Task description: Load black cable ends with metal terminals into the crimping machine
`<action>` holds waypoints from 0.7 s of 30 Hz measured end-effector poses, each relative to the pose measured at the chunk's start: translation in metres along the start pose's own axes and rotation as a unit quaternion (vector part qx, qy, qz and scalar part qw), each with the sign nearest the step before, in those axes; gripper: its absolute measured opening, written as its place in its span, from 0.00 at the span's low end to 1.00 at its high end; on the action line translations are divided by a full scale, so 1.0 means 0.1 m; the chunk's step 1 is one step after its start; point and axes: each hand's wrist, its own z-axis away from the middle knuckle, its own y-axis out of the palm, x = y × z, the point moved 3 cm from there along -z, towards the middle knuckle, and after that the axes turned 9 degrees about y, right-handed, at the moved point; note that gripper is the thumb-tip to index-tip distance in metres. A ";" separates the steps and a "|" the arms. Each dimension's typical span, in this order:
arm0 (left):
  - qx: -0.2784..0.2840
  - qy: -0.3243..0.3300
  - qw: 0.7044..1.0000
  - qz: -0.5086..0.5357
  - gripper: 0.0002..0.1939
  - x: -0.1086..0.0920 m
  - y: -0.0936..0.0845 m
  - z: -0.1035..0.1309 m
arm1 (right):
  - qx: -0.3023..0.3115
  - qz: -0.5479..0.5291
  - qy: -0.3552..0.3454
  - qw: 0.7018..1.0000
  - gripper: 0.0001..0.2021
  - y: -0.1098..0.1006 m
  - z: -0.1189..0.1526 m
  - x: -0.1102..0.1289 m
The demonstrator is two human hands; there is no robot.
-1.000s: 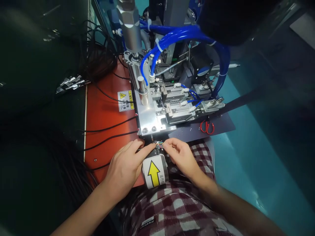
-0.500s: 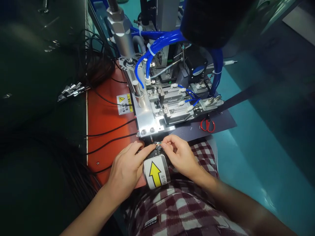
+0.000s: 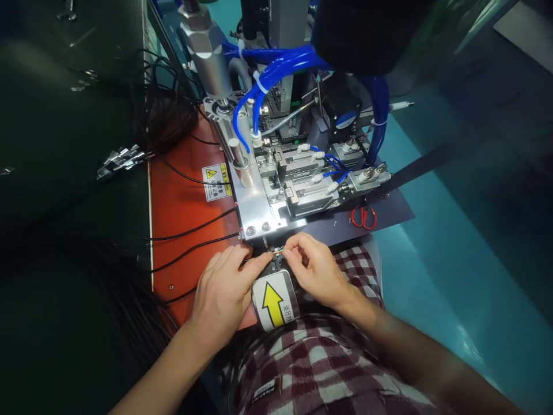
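My right hand (image 3: 317, 268) is closed in a pinch, thumb against forefinger, on thin coloured wires (image 3: 279, 251). Those wires lie at a small black fixture (image 3: 276, 264) at the front of a metal machine (image 3: 254, 207). From the other side my left hand (image 3: 227, 282) reaches in, its thumb tip pressing by the wire ends and its other fingers curled on the machine's front. Whatever is under the left fingers is hidden. Just below the fixture is a white plate with a yellow arrow (image 3: 273, 300).
Blue air hoses (image 3: 298, 57) arch over the machine's cylinders. Red-handled scissors (image 3: 364, 218) lie on the grey plate at the right. Black cables (image 3: 194, 248) cross the orange base (image 3: 173, 202). Bundled cables with shiny ends (image 3: 123, 161) lie at the left on a dark surface.
The view has shifted slightly, so the machine sits a little further left. Both hands stay at the fixture, with only slight finger movement.
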 end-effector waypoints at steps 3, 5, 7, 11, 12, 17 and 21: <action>-0.002 0.002 1.000 -0.018 0.16 -0.02 -0.03 -0.01 | 0.099 -0.164 0.139 0.972 0.10 0.06 -0.04 -0.14; 0.007 -0.002 0.999 -0.045 0.17 -0.05 -0.05 -0.02 | 0.133 -0.235 0.187 0.945 0.13 0.08 -0.05 -0.18; 0.039 -0.008 0.997 -0.071 0.19 -0.09 -0.06 -0.02 | 0.116 -0.265 0.191 0.938 0.15 0.07 -0.05 -0.19; 0.086 -0.021 0.995 -0.055 0.21 -0.17 -0.04 -0.01 | 0.069 -0.249 0.162 0.952 0.15 0.08 -0.05 -0.14; 0.085 -0.023 0.995 -0.047 0.21 -0.18 -0.04 -0.01 | 0.063 -0.242 0.158 0.955 0.15 0.10 -0.05 -0.12; 0.069 -0.017 0.997 -0.040 0.19 -0.18 -0.03 -0.03 | 0.063 -0.252 0.166 0.951 0.15 0.12 -0.06 -0.09; 0.061 -0.013 0.997 -0.040 0.19 -0.18 -0.03 -0.03 | 0.054 -0.244 0.156 0.956 0.13 0.07 -0.04 -0.12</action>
